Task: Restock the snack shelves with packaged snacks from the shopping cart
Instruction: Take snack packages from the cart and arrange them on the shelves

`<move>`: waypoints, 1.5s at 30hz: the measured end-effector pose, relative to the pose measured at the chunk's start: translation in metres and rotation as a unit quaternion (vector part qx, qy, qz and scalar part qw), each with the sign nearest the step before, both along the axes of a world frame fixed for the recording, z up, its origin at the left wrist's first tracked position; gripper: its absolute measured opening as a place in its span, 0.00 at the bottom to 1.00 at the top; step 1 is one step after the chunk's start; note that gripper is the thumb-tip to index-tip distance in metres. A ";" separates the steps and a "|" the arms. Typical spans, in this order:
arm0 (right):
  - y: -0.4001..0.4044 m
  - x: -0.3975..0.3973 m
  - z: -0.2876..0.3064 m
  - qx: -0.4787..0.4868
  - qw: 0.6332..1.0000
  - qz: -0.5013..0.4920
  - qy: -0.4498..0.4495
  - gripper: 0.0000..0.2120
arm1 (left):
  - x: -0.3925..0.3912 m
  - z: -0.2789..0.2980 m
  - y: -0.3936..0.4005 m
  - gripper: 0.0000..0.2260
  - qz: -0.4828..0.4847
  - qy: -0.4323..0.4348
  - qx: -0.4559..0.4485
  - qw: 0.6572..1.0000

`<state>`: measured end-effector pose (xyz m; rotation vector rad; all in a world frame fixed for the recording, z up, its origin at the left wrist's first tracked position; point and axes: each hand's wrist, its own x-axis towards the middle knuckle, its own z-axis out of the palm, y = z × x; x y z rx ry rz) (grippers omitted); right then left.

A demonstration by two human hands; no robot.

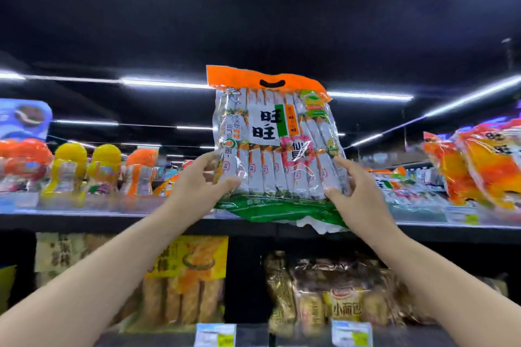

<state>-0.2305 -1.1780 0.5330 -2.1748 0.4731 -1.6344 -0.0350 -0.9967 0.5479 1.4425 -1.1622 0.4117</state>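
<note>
Both hands, left hand (197, 180) and right hand (358, 191), hold upright a bag (270, 132) printed "旺旺".

Two hands (197, 180) (358, 194), one upright rice-cracker bag (273, 135), two yellow-capped packs (70, 166) (105, 166), two shelves (84, 222) (394, 338), two lower price tags (215, 334) (351, 332).

- Snack bag (275, 138): large clear pack of individually wrapped rice crackers, orange top band with cut-out handle, green bottom band, bold black characters on white label. Upright, bottom at the front edge of top shelf (112, 221).
- Top shelf: dark, long, stocked with orange packs.
</note>
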 end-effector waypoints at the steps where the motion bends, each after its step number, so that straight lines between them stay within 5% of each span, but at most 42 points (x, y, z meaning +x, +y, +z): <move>1: -0.011 -0.004 0.005 -0.005 1.000 -0.010 -0.005 0.28 | 0.000 0.005 -0.011 0.22 -0.024 0.017 0.016 0.999; 13: -0.135 -0.016 0.053 -0.033 0.999 0.010 0.031 0.29 | -0.007 0.042 -0.121 0.31 -0.044 0.047 0.071 0.995; 18: -0.154 0.000 0.057 -0.003 0.988 0.008 0.154 0.31 | 0.012 0.043 -0.149 0.35 0.015 0.056 0.136 0.989; 25: -0.178 0.014 0.053 0.055 0.958 0.009 0.283 0.32 | 0.036 0.038 -0.169 0.22 0.039 0.053 0.262 0.963; 31: -0.193 0.026 0.049 0.069 0.941 -0.020 0.329 0.31 | 0.044 0.041 -0.181 0.14 0.061 0.007 0.326 0.943; 42: -0.179 0.024 0.057 0.004 0.915 0.000 0.403 0.24 | 0.047 0.047 -0.206 0.26 0.163 -0.112 0.409 0.891; 45: -0.182 0.030 0.054 -0.024 0.899 -0.003 0.437 0.19 | 0.033 0.052 -0.205 0.22 0.136 -0.160 0.403 0.891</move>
